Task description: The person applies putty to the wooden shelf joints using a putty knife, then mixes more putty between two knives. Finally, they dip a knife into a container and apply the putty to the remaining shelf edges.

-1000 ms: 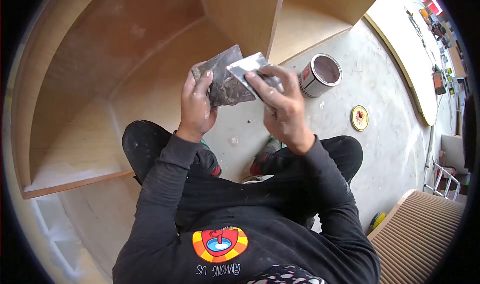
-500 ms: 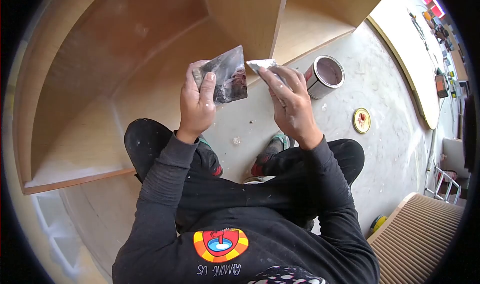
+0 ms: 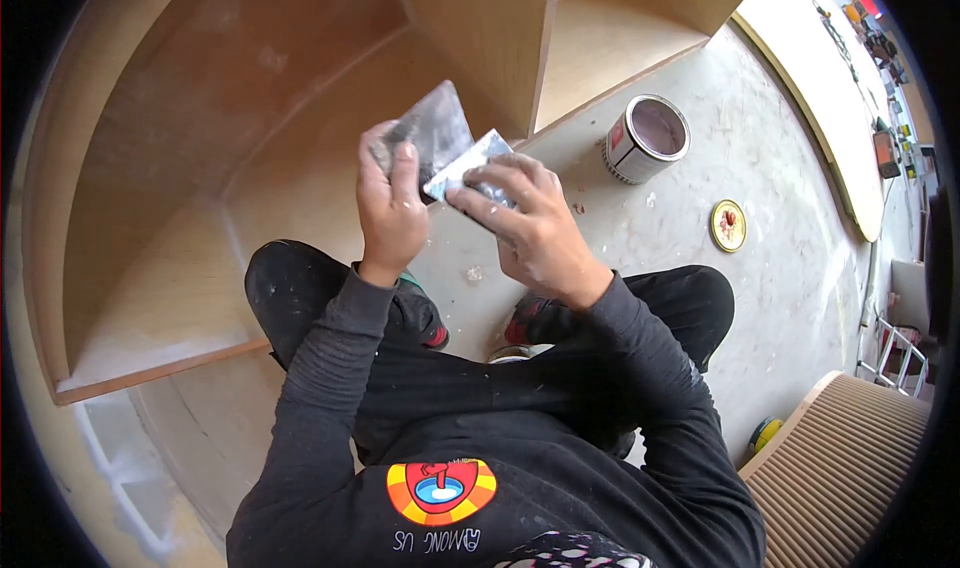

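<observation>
My left hand [image 3: 392, 203] is wrapped around a wide putty knife [image 3: 438, 126], its grey, filler-smeared blade tilted upward. In my right hand [image 3: 540, 223] is a second putty knife [image 3: 478, 160], fingers pressed along its whitish, paint-marked blade. The edge of the right knife overlaps the lower part of the left blade in this view. Whitish smears dot the fingers of both hands. Both hands are raised above the floor, between my bent knees and the wooden cabinet [image 3: 330, 118].
An opened can [image 3: 655, 140] of pinkish-grey filler stands on the concrete floor [image 3: 800, 298] to the right, its yellow-rimmed lid [image 3: 728, 226] lying nearby. A pale board [image 3: 820, 98] runs along the far right. A ribbed panel [image 3: 850, 468] is at lower right.
My right hand has swung left and turned, bringing its putty knife across the left blade. The left putty knife has shifted slightly left and tilted.
</observation>
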Demonstrator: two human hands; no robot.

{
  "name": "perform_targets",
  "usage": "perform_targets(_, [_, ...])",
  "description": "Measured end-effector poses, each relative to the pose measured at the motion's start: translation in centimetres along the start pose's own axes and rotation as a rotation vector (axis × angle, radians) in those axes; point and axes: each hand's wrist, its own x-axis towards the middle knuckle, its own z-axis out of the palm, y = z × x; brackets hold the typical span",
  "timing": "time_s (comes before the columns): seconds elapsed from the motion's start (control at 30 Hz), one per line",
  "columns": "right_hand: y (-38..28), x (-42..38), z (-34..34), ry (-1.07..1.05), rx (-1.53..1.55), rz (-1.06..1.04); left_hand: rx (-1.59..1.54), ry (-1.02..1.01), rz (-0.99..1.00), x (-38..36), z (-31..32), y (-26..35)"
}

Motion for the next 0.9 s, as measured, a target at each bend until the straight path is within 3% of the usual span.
perform_targets(0.03, [0.6, 0.1, 0.4, 0.081, 0.089, -0.025, -0.237, 0.083, -0.102, 0.3, 0.1, -0.5])
perform_targets(0.07, [0.6, 0.1, 0.7, 0.081, 0.089, -0.027, -0.236, 0.084, -0.101, 0.3, 0.1, 0.2])
perform_targets(0.13, [0.3, 0.1, 1.3, 0.222, 0.365, 0.072, -0.786, 0.083, -0.603, 0.2, 0.3, 2.2])
perform_targets(0.17, [0.2, -0.1, 1.5, 0.220, 0.380, 0.088, -0.795, 0.069, -0.639, 0.1, 0.2, 1.8])
perform_targets(0.3, [2.6, -1.3, 2.7, 0.227, 0.232, 0.034, -0.801, 0.048, -0.584, -0.4, 0.3, 0.9])
perform_targets(0.4, [4.3, -1.9, 1.5, 0.032, -0.136, 0.211, -0.816, 0.105, -0.484, 0.0, 0.0, 1.0])
perform_targets(0.47, [4.5, -1.6, 0.4, 0.125, -0.103, 0.246, -0.620, 0.100, -0.247, 0.8, -0.4, 1.0])
perform_targets(0.57, [1.6, -0.1, -1.1, 0.218, -0.159, 0.067, -0.384, 0.097, -0.154, 0.0, -0.3, 0.4])
perform_targets(0.63, [0.9, -0.4, -0.9, 0.147, -0.204, 0.088, -0.094, 0.012, -0.041, -0.2, -0.1, 1.0])
perform_targets(0.67, [0.9, -0.4, -1.0, 0.072, -0.246, 0.097, -0.098, 0.009, -0.037, 0.1, 0.2, 1.3])
perform_targets(0.73, [0.6, -0.1, -1.5, 0.102, -0.135, 0.078, -0.630, 0.083, -0.337, 0.3, 0.4, 1.5])
perform_targets(0.8, [0.1, 0.3, -0.5, 0.251, 0.273, 0.142, -0.685, 0.040, -0.436, 0.4, 0.2, 1.9])
perform_targets(0.9, [2.4, -0.8, 1.6, 0.232, 0.140, 0.146, -0.775, 0.114, -0.507, 0.4, 0.1, 1.5])
